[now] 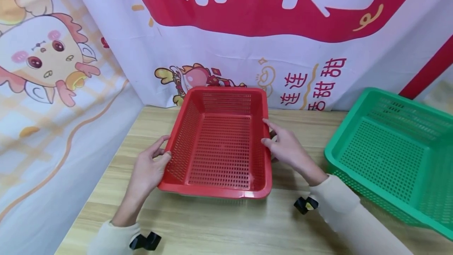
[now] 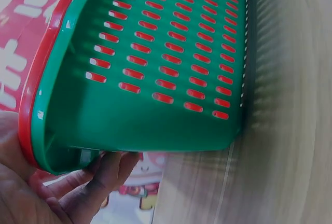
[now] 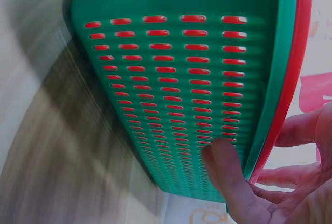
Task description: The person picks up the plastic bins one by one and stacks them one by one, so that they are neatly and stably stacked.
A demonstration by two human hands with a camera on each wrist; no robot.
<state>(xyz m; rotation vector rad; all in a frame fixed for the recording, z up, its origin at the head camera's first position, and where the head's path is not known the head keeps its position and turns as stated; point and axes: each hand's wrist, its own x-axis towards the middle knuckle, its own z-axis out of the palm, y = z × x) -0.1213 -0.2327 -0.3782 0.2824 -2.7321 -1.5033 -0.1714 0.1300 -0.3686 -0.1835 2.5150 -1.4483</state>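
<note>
A red perforated basket (image 1: 216, 191) sits nested inside a green one, whose slotted wall (image 2: 145, 123) shows the red through its holes in the left wrist view. My left hand (image 1: 150, 168) grips the left side of the stacked rims, thumb on the red edge and fingers below the green one. On the opposite side, my right hand (image 1: 288, 146) holds the rims, with a digit (image 3: 225, 164) lying against the green slotted wall. Both baskets are upright, their long sides running away from me.
Another green basket (image 1: 330, 154) stands at the right, close to my right forearm. The wood-grain table (image 1: 212, 227) lies underneath. White printed cloth (image 1: 226, 46) hangs behind, and a patterned cloth (image 1: 88, 160) drapes along the left. Small black devices (image 1: 146, 241) sit at both wrists.
</note>
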